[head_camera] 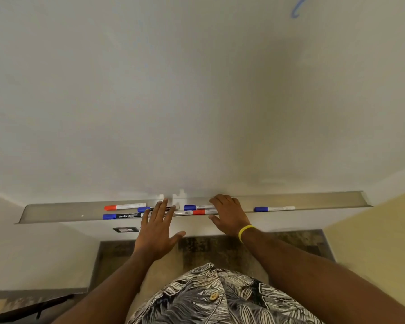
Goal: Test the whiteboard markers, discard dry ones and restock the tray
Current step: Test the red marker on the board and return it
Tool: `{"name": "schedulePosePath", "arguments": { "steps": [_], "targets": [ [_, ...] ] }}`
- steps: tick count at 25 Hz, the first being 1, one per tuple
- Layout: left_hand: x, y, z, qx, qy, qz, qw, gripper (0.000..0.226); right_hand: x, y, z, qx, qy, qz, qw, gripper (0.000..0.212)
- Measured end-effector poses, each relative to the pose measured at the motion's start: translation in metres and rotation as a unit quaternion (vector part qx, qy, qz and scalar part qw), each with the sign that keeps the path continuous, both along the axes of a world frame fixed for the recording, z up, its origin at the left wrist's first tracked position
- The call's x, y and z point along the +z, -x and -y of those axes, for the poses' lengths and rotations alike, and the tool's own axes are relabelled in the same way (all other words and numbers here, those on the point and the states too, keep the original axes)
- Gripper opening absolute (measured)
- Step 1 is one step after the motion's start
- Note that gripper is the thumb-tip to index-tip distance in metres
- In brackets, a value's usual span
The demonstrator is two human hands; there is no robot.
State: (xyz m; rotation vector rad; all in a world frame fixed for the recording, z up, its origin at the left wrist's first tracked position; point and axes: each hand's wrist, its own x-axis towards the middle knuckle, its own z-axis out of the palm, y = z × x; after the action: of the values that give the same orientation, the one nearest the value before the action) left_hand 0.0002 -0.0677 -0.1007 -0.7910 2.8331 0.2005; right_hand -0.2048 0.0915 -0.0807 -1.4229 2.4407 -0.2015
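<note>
Leftmost in the long grey metal tray [56, 210] under the whiteboard [197, 101] lie two markers, just beside each other: a red-capped white marker [124, 206] towards the board, and a blue-capped dark-barrelled marker [122, 216] along the tray's front lip. Below the tray here, a small dark wall plate [125, 229] sits on the wall.

Next along the tray comes the left grip [154, 230], released, its fingers straight and spread. The fingertips reach over the tray's front lip and cover most of a third, blue-capped marker [143, 209], so only its cap and a little barrel show.

At the tray's middle, small white clips [178, 195] stand against the board. Just right of them a blue-capped white marker [197, 207] and a red-capped pale marker [199, 212] lie side by side. Their right ends are hidden under the right grip [229, 213]. Its fingers bend down into the tray and its thumb sits at the front lip; whether it grasps either marker, I cannot tell. A yellow wristband [244, 232] circles that wrist.

Further right in the tray, well apart from the rest, lies a lone blue-capped white marker [274, 209]. High above the tray's right part, a blue pen stroke [298, 8] marks the board.
</note>
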Motion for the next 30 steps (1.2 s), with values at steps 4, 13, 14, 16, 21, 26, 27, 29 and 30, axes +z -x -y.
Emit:
{"name": "schedulePosePath", "arguments": {
  "steps": [4,13,14,16,21,26,27,29,30],
  "targets": [
    [0.004,0.003,0.011,-0.003,-0.006,-0.004,1.0,0.087,0.001,0.005,0.02,0.059,-0.036,-0.042,0.997,0.032],
    [-0.003,0.013,0.015,0.001,-0.023,-0.018,1.0,0.083,-0.013,0.013,0.032,0.08,-0.103,-0.054,0.99,0.039],
    [-0.004,0.014,0.014,0.001,-0.024,-0.02,1.0,0.083,-0.014,0.013,0.033,0.075,-0.104,-0.052,0.99,0.039],
    [-0.005,0.016,0.014,0.0,-0.027,-0.032,0.999,0.082,-0.015,0.013,0.035,0.06,-0.098,-0.044,0.992,0.039],
    [-0.002,0.02,0.012,-0.003,-0.042,-0.042,0.998,0.079,-0.013,0.015,0.038,0.044,-0.099,-0.045,0.993,0.045],
    [0.005,0.027,0.008,0.005,-0.06,-0.059,0.996,0.072,-0.01,0.013,0.032,0.037,-0.075,-0.047,0.995,0.043],
    [0.006,0.028,0.007,0.006,-0.066,-0.061,0.996,0.07,-0.009,0.013,0.031,0.038,-0.066,-0.049,0.996,0.043],
    [0.008,0.031,0.003,0.004,-0.081,-0.07,0.994,0.066,-0.004,0.012,0.027,0.035,-0.037,-0.051,0.997,0.042],
    [0.009,0.034,0.001,0.002,-0.091,-0.078,0.993,0.064,-0.001,0.01,0.026,0.033,-0.022,-0.052,0.998,0.041]
  ]
}}
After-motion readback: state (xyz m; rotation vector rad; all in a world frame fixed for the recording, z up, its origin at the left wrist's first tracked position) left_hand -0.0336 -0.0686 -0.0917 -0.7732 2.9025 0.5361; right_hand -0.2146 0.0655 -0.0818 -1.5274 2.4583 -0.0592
